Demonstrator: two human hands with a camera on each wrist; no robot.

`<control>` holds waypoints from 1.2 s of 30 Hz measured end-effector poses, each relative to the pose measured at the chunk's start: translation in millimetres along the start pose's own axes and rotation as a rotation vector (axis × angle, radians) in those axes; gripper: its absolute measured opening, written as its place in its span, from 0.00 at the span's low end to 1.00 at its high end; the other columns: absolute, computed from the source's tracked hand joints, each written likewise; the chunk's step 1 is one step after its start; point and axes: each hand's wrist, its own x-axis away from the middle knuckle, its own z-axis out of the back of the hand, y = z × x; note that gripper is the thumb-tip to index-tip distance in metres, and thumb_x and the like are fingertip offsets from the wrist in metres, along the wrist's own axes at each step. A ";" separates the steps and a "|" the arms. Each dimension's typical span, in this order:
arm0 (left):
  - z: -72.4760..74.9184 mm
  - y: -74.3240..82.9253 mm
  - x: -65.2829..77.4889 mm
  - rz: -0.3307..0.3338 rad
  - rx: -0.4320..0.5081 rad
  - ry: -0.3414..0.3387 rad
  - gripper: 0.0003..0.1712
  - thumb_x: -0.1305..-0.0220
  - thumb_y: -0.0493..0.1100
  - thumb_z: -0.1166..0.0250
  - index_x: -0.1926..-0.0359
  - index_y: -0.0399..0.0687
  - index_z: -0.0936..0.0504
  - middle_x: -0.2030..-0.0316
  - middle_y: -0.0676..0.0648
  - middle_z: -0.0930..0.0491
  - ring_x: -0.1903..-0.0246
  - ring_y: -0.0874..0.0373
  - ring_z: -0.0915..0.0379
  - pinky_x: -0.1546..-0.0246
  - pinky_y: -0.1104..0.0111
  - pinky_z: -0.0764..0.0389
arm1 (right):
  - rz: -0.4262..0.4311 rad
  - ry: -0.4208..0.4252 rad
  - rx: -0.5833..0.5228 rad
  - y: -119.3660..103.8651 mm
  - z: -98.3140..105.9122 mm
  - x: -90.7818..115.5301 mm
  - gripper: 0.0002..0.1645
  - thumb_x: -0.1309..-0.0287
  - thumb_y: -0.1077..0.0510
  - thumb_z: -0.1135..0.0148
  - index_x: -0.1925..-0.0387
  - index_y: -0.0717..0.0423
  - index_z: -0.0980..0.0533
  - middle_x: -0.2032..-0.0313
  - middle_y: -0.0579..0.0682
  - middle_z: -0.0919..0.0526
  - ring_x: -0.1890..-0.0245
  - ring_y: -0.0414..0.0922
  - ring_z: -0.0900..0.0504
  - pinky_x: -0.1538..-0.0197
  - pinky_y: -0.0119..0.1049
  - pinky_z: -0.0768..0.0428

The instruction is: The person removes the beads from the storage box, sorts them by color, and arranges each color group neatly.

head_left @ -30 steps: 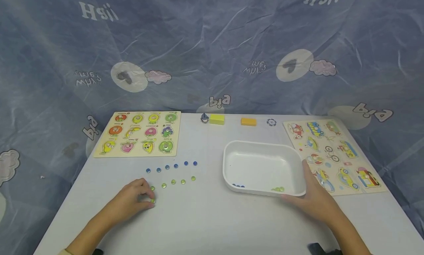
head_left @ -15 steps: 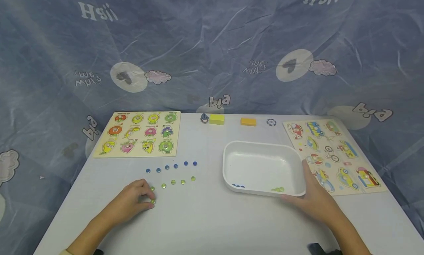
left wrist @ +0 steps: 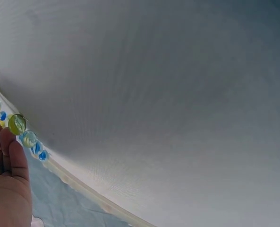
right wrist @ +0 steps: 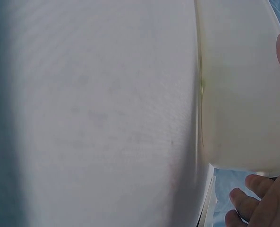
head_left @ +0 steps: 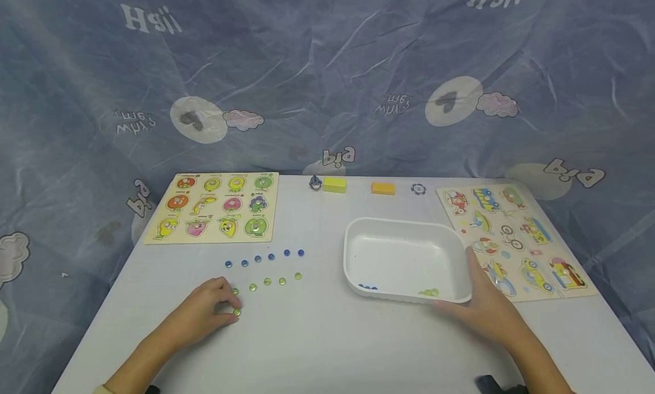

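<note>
My left hand (head_left: 207,309) rests low over the table at the left, its thumb and index finger pinching a green marble (head_left: 237,312). In the left wrist view that marble (left wrist: 17,124) shows by the fingertips. Just beyond it lies a row of green marbles (head_left: 267,281), the nearest partly behind the index finger. Farther back runs a row of blue marbles (head_left: 258,258). My right hand (head_left: 488,311) holds the near right corner of a white tray (head_left: 404,254), thumb at the front wall, fingers along the side. A few blue marbles (head_left: 368,287) and green marbles (head_left: 430,292) lie inside it.
A fruit puzzle board (head_left: 240,212) lies at the back left, a vehicle puzzle board (head_left: 517,252) at the right beside the tray. Along the back edge stand a small penguin-like figure (head_left: 315,183), a yellow block (head_left: 335,185), an orange block (head_left: 383,189) and a round token (head_left: 418,189).
The green marble between the left fingertips has shifted very slightly to the right and nearer. Both hands and the tray have stayed in place.
</note>
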 end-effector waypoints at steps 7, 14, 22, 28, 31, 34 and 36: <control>1.2 2.0 0.5 0.000 -0.001 -0.003 0.13 0.60 0.42 0.22 0.72 0.63 0.16 0.70 0.66 0.29 0.63 0.68 0.33 0.54 0.66 0.22 | -0.004 0.004 0.002 0.1 0.1 -0.4 0.80 0.65 0.22 0.36 0.30 0.44 0.80 0.26 0.55 0.70 0.31 0.70 0.54 0.43 0.72 0.43; 1.7 1.2 1.8 0.001 -0.004 0.004 0.14 0.61 0.43 0.22 0.71 0.64 0.16 0.70 0.66 0.29 0.63 0.68 0.32 0.53 0.66 0.22 | -0.008 -0.008 -0.002 -2.8 1.5 0.8 0.81 0.65 0.22 0.36 0.30 0.44 0.81 0.26 0.56 0.70 0.31 0.70 0.54 0.42 0.72 0.43; 18.4 11.8 6.0 -0.026 0.026 0.088 0.15 0.61 0.46 0.21 0.69 0.64 0.15 0.68 0.64 0.27 0.63 0.65 0.29 0.57 0.68 0.22 | -0.003 -0.007 0.004 -0.8 0.0 -0.7 0.81 0.66 0.21 0.37 0.30 0.47 0.79 0.26 0.57 0.70 0.31 0.70 0.54 0.42 0.72 0.43; 32.8 47.5 6.1 -0.097 0.133 0.123 0.17 0.59 0.47 0.22 0.66 0.71 0.17 0.66 0.65 0.27 0.62 0.66 0.30 0.59 0.72 0.22 | 0.006 -0.003 0.001 -1.1 0.1 -0.7 0.81 0.65 0.22 0.36 0.30 0.46 0.80 0.26 0.56 0.71 0.31 0.70 0.54 0.42 0.72 0.43; 32.2 71.5 1.9 -0.140 0.188 0.097 0.19 0.57 0.48 0.23 0.64 0.74 0.18 0.64 0.69 0.28 0.61 0.69 0.31 0.59 0.75 0.22 | 0.002 0.001 0.000 -0.9 0.1 -0.6 0.81 0.65 0.21 0.37 0.30 0.44 0.81 0.26 0.55 0.71 0.31 0.70 0.54 0.42 0.72 0.43; 26.2 97.1 -7.2 -0.200 0.233 0.063 0.18 0.54 0.50 0.25 0.61 0.75 0.19 0.63 0.71 0.28 0.60 0.71 0.31 0.58 0.75 0.23 | -0.001 0.001 -0.005 -0.4 0.4 -0.6 0.81 0.66 0.21 0.36 0.31 0.43 0.81 0.26 0.54 0.71 0.31 0.70 0.54 0.42 0.72 0.43; 21.7 116.3 -15.6 -0.236 0.250 0.031 0.18 0.51 0.51 0.27 0.58 0.74 0.19 0.62 0.70 0.28 0.59 0.71 0.31 0.56 0.74 0.23 | -0.004 -0.002 -0.009 -0.9 0.5 -0.4 0.81 0.66 0.21 0.36 0.31 0.42 0.82 0.26 0.54 0.71 0.31 0.70 0.54 0.42 0.72 0.43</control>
